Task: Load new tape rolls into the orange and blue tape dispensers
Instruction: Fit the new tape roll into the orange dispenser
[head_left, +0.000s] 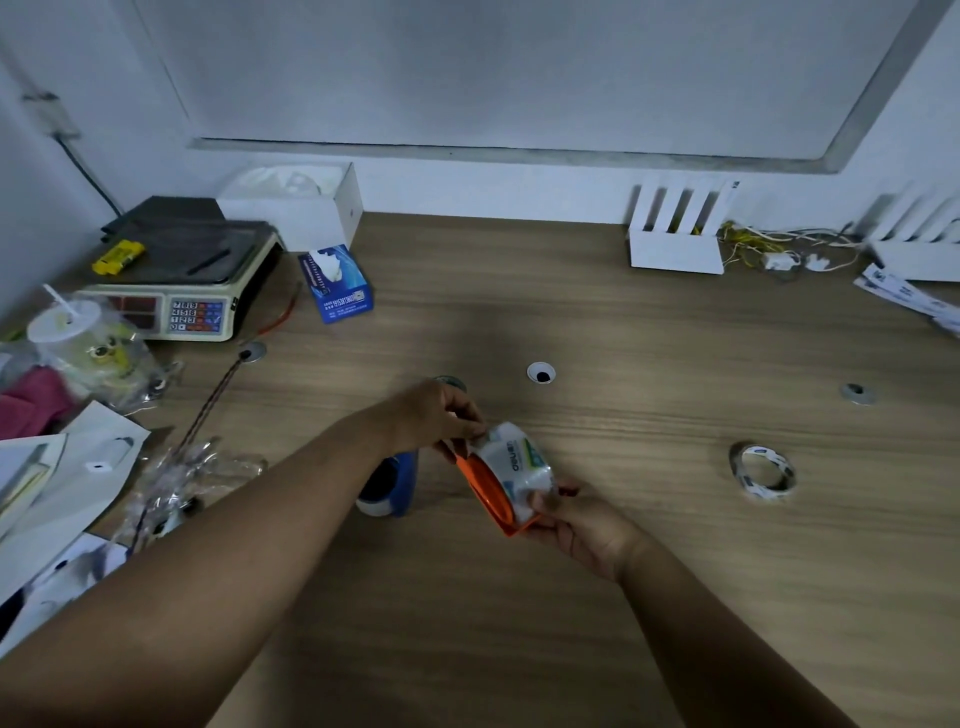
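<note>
The orange tape dispenser (491, 493) is held just above the wooden table, at the centre of the head view. A tape roll with a printed label (519, 462) sits in it. My right hand (576, 519) grips the dispenser from below at its near end. My left hand (441, 415) pinches the far top edge of the roll and dispenser. The blue tape dispenser (389, 483) lies on the table under my left forearm, partly hidden. A second tape roll (762, 470) lies flat on the table to the right.
A weighing scale (182, 280) and a blue tissue pack (337, 286) stand at the back left. Crumpled plastic wrap (176, 478), papers and a drink cup (78, 338) crowd the left edge. White racks (675, 228) and cables sit at the back right. Round holes (541, 373) dot the tabletop.
</note>
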